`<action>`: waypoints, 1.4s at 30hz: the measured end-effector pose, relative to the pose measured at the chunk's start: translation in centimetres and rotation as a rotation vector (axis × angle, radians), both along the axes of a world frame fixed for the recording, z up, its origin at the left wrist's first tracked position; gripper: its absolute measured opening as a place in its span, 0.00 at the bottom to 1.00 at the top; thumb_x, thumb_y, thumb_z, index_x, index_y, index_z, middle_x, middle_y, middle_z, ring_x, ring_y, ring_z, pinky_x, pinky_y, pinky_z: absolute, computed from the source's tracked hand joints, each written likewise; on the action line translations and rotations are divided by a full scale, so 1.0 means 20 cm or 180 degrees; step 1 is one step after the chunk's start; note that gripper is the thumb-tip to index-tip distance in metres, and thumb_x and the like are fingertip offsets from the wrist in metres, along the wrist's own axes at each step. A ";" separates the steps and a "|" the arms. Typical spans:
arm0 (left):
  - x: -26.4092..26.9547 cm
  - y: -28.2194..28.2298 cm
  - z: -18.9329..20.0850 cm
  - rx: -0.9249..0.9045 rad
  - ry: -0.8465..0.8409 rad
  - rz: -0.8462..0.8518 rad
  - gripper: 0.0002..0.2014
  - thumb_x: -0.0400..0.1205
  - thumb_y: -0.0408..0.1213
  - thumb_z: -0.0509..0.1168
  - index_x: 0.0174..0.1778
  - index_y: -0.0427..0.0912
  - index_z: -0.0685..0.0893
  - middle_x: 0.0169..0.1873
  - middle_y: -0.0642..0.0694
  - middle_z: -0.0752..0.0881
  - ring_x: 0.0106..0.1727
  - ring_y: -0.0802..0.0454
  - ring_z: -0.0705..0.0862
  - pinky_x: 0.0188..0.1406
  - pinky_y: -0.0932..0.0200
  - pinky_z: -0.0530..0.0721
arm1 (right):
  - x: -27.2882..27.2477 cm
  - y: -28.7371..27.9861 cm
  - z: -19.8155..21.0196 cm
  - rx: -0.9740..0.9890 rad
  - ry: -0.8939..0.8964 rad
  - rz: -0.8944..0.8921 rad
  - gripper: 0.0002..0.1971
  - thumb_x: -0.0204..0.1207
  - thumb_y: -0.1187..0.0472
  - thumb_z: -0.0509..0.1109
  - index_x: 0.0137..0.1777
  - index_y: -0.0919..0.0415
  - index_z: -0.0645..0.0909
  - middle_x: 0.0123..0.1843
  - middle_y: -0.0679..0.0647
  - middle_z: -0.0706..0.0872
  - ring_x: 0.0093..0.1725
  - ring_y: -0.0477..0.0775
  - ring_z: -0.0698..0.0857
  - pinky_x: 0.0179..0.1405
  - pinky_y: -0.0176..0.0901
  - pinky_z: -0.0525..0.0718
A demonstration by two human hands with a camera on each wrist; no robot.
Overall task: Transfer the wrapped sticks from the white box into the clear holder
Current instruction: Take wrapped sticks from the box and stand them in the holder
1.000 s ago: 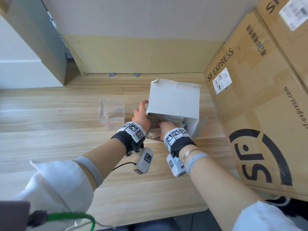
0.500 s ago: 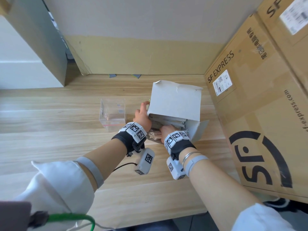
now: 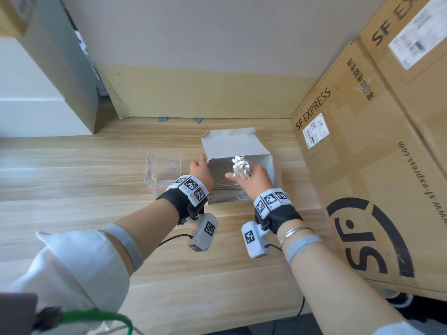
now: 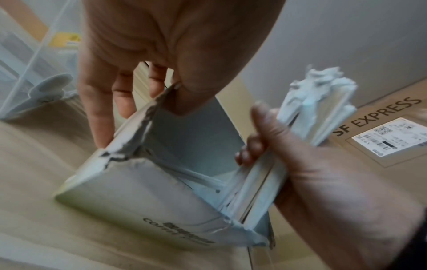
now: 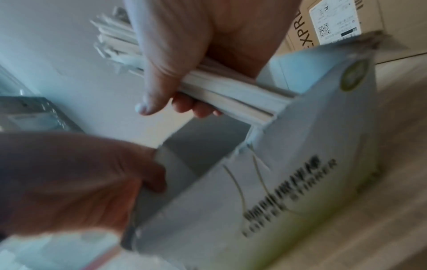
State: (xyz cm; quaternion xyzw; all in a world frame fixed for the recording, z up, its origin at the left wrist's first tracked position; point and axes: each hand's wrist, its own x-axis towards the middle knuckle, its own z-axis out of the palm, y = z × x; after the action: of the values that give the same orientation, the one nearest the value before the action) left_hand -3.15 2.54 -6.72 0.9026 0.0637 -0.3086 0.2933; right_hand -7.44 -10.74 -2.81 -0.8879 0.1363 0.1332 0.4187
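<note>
The white box (image 3: 232,145) stands open on the wooden table, its flap raised at the back. My left hand (image 3: 202,169) grips its left wall (image 4: 129,138), thumb inside the rim and fingers outside. My right hand (image 3: 251,178) holds a bundle of paper-wrapped sticks (image 3: 240,166) lifted upright over the box opening; their lower ends still reach into the box (image 4: 251,184). In the right wrist view the sticks (image 5: 226,87) cross my palm above the printed box front (image 5: 300,182). The clear holder (image 3: 164,172) stands just left of the box.
Large SF Express cardboard cartons (image 3: 377,165) crowd the right side, close to the box. A cardboard sheet (image 3: 205,95) leans against the back wall and a grey panel (image 3: 60,68) stands at the far left. Bare wooden table (image 3: 72,180) stretches to the left and front.
My right hand has come up out of the box with a bundle of sticks, now held upright. The box has been set more upright. My left hand stays on the box's left wall.
</note>
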 end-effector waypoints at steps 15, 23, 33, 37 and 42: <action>-0.03 0.09 0.06 -0.0252 -0.0656 -0.0417 0.33 0.77 0.21 0.56 0.76 0.55 0.68 0.80 0.41 0.55 0.76 0.36 0.66 0.73 0.49 0.72 | 0.13 0.00 0.09 0.0767 -0.0934 -0.0714 0.18 0.77 0.58 0.69 0.26 0.56 0.70 0.21 0.51 0.71 0.24 0.53 0.71 0.39 0.45 0.74; 0.03 0.19 0.16 -0.0699 -0.1591 0.0241 0.20 0.80 0.22 0.55 0.64 0.42 0.81 0.70 0.41 0.74 0.69 0.45 0.76 0.65 0.63 0.71 | 0.18 0.17 0.13 0.0895 -0.1215 -0.0459 0.18 0.77 0.57 0.69 0.26 0.58 0.73 0.21 0.51 0.74 0.19 0.39 0.73 0.37 0.40 0.77; 0.07 0.59 0.11 -0.0271 -0.0843 0.0744 0.24 0.85 0.33 0.52 0.79 0.44 0.62 0.73 0.34 0.72 0.68 0.35 0.77 0.67 0.47 0.75 | 0.31 0.64 0.19 0.1558 -0.1181 0.0178 0.17 0.80 0.58 0.64 0.28 0.56 0.75 0.29 0.49 0.82 0.27 0.30 0.80 0.40 0.17 0.76; 0.05 0.65 0.07 -0.0498 -0.0672 0.0763 0.21 0.87 0.34 0.48 0.78 0.41 0.64 0.72 0.36 0.76 0.66 0.38 0.81 0.63 0.51 0.78 | 0.33 0.72 0.10 0.1500 -0.0933 0.0216 0.15 0.80 0.58 0.64 0.31 0.59 0.78 0.32 0.46 0.83 0.29 0.28 0.81 0.38 0.15 0.74; 0.06 0.70 0.04 -0.0588 -0.0703 0.0836 0.18 0.87 0.34 0.48 0.73 0.41 0.72 0.66 0.39 0.82 0.49 0.42 0.84 0.48 0.56 0.78 | 0.33 0.75 0.00 0.1060 -0.0539 0.0072 0.16 0.76 0.55 0.71 0.56 0.67 0.82 0.51 0.58 0.87 0.47 0.48 0.83 0.45 0.29 0.74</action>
State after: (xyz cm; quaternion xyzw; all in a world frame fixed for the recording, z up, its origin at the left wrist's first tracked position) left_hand -1.89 16.46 -5.89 0.8841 0.1198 -0.1714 0.4179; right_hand -0.91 4.27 -2.86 -0.8159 0.0666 0.0835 0.5683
